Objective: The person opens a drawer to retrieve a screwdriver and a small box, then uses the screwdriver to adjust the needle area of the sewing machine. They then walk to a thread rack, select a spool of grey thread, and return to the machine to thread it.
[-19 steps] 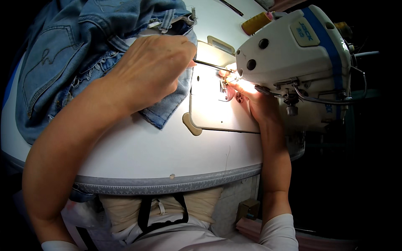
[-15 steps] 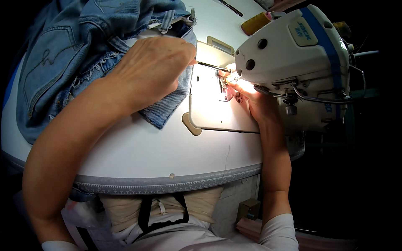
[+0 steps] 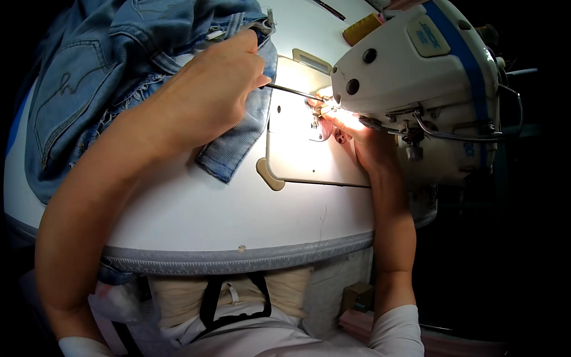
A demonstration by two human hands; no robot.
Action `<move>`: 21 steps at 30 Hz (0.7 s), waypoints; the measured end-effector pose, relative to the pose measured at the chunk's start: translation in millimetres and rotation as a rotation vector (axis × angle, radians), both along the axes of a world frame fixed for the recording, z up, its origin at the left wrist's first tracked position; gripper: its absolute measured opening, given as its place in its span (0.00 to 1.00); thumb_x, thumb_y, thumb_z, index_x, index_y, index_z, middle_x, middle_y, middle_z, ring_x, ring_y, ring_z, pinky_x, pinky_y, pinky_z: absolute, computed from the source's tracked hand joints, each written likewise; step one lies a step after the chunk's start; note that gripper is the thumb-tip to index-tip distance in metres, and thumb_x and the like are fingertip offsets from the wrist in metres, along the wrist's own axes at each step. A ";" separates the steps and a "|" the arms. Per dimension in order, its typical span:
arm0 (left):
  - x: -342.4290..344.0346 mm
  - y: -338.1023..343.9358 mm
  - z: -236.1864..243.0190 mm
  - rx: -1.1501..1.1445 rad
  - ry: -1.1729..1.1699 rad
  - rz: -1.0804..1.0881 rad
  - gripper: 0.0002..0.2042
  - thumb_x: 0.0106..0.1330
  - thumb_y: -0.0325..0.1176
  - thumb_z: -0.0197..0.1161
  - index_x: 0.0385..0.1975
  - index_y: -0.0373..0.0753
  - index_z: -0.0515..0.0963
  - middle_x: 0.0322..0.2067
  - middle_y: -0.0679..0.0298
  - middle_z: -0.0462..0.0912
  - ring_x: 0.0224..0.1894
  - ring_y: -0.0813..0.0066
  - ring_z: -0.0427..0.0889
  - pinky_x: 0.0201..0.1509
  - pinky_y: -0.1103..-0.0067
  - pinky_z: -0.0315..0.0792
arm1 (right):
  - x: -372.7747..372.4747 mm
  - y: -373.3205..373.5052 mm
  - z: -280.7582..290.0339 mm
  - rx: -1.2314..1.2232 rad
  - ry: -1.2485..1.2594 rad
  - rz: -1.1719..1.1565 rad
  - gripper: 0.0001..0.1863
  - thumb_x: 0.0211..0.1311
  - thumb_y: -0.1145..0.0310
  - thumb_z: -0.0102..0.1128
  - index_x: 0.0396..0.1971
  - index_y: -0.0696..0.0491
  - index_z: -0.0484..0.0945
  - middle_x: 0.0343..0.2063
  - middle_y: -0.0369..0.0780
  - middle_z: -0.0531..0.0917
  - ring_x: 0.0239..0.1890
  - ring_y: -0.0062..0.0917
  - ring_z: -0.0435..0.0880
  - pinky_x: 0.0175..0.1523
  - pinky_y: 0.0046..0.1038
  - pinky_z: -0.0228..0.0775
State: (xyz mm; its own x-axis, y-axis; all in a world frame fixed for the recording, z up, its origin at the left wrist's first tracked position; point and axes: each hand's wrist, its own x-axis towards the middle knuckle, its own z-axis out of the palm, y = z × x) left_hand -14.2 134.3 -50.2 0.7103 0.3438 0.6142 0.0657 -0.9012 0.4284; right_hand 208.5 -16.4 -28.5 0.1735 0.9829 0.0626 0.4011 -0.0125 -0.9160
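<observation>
My left hand (image 3: pixel 217 89) is closed around a screwdriver (image 3: pixel 294 91), whose handle is hidden in the fist. Its thin dark shaft points right, with the tip at the needle area of a white sewing machine (image 3: pixel 380 77) with a blue stripe. My right hand (image 3: pixel 366 137) reaches under the machine head, fingers pinched close to the needle bar and the screwdriver's tip. Bright lamp glare there hides what those fingers grip. Just below them sits the presser foot (image 3: pixel 315 119). Blue denim jeans (image 3: pixel 77 83) lie bunched beneath and beside my left hand.
A yellow-brown thread cone (image 3: pixel 361 30) stands behind the machine head. The pale table (image 3: pixel 238 214) has a grey front edge (image 3: pixel 238 262) marked like a ruler. A loose thread (image 3: pixel 323 221) lies near that edge. At the back lies a dark slim tool (image 3: pixel 329 9).
My left hand has turned and shifted slightly left, so more of the screwdriver's shaft shows. The right hand stays at the needle area. The whole view has shifted a little.
</observation>
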 end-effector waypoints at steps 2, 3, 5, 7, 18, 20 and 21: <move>-2.4 5.3 2.6 0.020 -0.009 -0.015 0.10 0.66 0.26 0.61 0.25 0.29 0.69 0.28 0.56 0.69 0.29 0.61 0.71 0.36 0.72 0.66 | -1.2 3.6 -0.1 -0.026 0.035 -0.030 0.09 0.66 0.68 0.60 0.39 0.58 0.83 0.28 0.35 0.81 0.26 0.13 0.70 0.28 0.19 0.57; -3.2 5.4 5.7 -0.078 0.110 0.005 0.10 0.66 0.26 0.61 0.24 0.30 0.70 0.26 0.57 0.69 0.27 0.63 0.71 0.34 0.73 0.66 | -3.0 3.8 -0.3 -0.036 0.036 -0.051 0.09 0.67 0.67 0.60 0.36 0.57 0.83 0.26 0.34 0.80 0.25 0.13 0.69 0.27 0.19 0.56; -5.3 3.3 22.6 -0.260 0.345 0.058 0.12 0.67 0.28 0.61 0.23 0.32 0.70 0.21 0.59 0.70 0.24 0.68 0.70 0.32 0.73 0.65 | -5.4 3.5 2.7 -0.046 0.039 -0.073 0.09 0.67 0.67 0.60 0.33 0.57 0.82 0.24 0.34 0.78 0.24 0.13 0.68 0.26 0.19 0.56; -3.1 8.1 39.0 -0.380 0.433 0.023 0.13 0.68 0.30 0.62 0.21 0.35 0.70 0.17 0.62 0.71 0.19 0.74 0.69 0.25 0.77 0.63 | -6.7 1.1 6.9 -0.076 0.001 -0.097 0.09 0.67 0.67 0.60 0.31 0.56 0.82 0.22 0.33 0.77 0.22 0.13 0.67 0.25 0.19 0.55; 10.5 9.3 43.6 -0.463 0.408 -0.062 0.13 0.64 0.29 0.65 0.22 0.37 0.67 0.15 0.64 0.72 0.15 0.79 0.66 0.19 0.79 0.59 | -1.8 -1.8 13.8 -0.094 -0.237 -0.145 0.13 0.64 0.67 0.62 0.20 0.55 0.79 0.14 0.32 0.74 0.17 0.14 0.66 0.24 0.22 0.55; 7.0 -3.0 42.6 -0.245 0.310 -0.012 0.15 0.61 0.26 0.67 0.23 0.35 0.64 0.16 0.59 0.68 0.20 0.72 0.64 0.25 0.74 0.59 | -4.1 -1.2 16.7 -0.159 -0.141 -0.194 0.11 0.61 0.67 0.64 0.22 0.56 0.80 0.15 0.34 0.77 0.19 0.17 0.72 0.27 0.23 0.60; 6.5 -3.9 36.7 -0.226 0.270 -0.021 0.15 0.62 0.26 0.67 0.23 0.35 0.64 0.17 0.58 0.67 0.19 0.71 0.64 0.25 0.74 0.59 | -3.5 -2.2 17.9 -0.170 -0.131 -0.207 0.11 0.61 0.67 0.64 0.22 0.56 0.80 0.15 0.34 0.77 0.19 0.17 0.72 0.27 0.23 0.60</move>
